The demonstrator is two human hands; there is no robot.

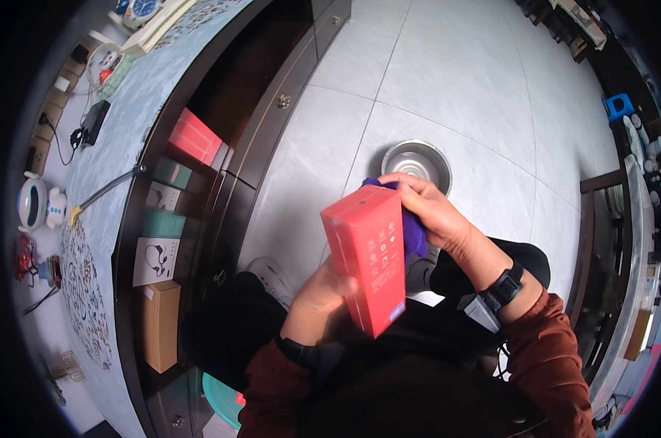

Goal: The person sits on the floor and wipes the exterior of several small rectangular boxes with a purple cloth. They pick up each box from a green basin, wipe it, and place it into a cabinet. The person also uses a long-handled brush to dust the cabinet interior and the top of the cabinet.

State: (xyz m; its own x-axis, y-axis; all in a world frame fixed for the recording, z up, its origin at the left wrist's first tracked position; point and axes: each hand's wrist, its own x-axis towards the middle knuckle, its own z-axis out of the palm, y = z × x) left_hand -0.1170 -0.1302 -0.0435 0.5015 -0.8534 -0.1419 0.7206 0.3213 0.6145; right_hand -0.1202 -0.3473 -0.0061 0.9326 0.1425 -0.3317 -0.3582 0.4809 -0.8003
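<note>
A red cardboard box with white icons and small print is held up in front of my lap. My left hand grips it from the left, with the thumb on its edge and the other fingers hidden behind it. My right hand holds a purple cloth against the box's far right side. Part of that cloth is hidden behind the box. On the floor just beyond my right hand stands a round metal basin.
To my left, a dark cabinet's open shelf holds another red box, a white box picturing earphones, green boxes and a brown carton. A teal basin sits low at the left. Grey tiles cover the floor.
</note>
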